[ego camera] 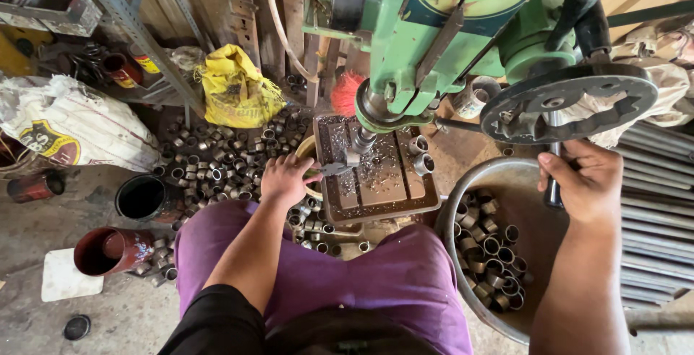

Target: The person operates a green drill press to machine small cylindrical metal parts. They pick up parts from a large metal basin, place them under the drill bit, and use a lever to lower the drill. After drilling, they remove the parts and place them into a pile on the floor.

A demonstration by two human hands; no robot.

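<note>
While our left hand (285,178) pinches a small clamp (334,169) steadying the metal ring (352,158) under the drill bit (362,140), our right hand (585,181) wraps closed on the feed handle (554,181).

green painted metal drill press (434,30), shiny metal bushings (491,254), yellow plastic bag (235,87)
</note>
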